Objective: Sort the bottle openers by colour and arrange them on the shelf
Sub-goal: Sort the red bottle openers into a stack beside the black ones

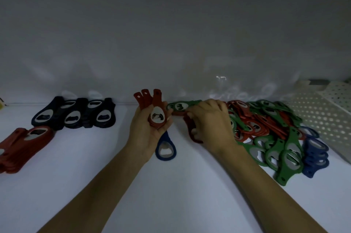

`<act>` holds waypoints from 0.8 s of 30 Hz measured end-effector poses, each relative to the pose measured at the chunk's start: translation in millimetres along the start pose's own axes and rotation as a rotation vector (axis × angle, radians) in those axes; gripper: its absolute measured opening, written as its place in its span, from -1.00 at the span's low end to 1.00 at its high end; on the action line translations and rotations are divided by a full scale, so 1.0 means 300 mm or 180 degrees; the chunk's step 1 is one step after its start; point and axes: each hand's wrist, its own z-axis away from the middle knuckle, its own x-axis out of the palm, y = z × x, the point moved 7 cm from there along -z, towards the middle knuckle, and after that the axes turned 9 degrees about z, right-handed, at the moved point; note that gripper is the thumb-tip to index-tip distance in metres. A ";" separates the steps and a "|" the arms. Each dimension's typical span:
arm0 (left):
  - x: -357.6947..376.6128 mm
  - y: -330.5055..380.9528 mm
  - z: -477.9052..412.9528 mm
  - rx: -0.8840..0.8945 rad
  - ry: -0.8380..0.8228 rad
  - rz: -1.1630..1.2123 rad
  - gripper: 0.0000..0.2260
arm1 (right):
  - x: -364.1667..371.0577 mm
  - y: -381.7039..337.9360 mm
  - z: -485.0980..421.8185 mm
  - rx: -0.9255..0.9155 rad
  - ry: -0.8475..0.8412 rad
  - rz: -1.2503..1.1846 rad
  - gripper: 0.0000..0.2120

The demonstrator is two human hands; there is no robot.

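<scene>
Two bare forearms [106, 191] come up from the bottom edge onto the white shelf [180, 204], where the sorting is about midway.

Biggest by far is the unsorted heap [266, 130] on the right, a tangle of red, green and blue bottle openers. I count at least six green ones and a small blue pile of four or five at its right rim; the reds overlap too much to number. Just beyond it stands one white perforated basket [322, 117].

Along the back left lies the dark navy row [76, 114], five metal faces showing, and in front of it, far left, a red stack [24, 145] of several.

Her or his left hand [146, 130] grips a red bunch [156, 113], fanned, three handle tips visible. Right hand [210, 118] is at the heap's near edge, fingers curled round a loose red opener [191, 135]. One lone blue opener [166, 149] lies flat below the left hand.

I judge reds are being gathered: next, that opener needs lifting free of the green one [178, 106] beside it and adding to the bunch.
</scene>
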 end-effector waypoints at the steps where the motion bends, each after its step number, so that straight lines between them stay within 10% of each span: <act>1: 0.002 0.004 0.002 0.0026 -0.0039 -0.0037 -0.69 | -0.010 0.016 0.000 0.0208 0.0085 -0.0298 -0.80; 10: 0.029 -0.049 0.033 -0.0043 -0.0240 -0.0606 -0.59 | 0.080 0.026 0.044 0.2242 -0.0433 -0.4612 -0.87; 19: 0.035 -0.072 0.042 0.0039 -0.0324 -0.0902 -0.55 | 0.066 0.058 0.052 0.2151 -0.0146 -0.3319 -0.79; 24: 0.006 -0.024 0.018 0.0102 0.0037 -0.0339 -0.60 | 0.018 0.073 0.027 0.0615 -0.1137 -0.1612 -0.78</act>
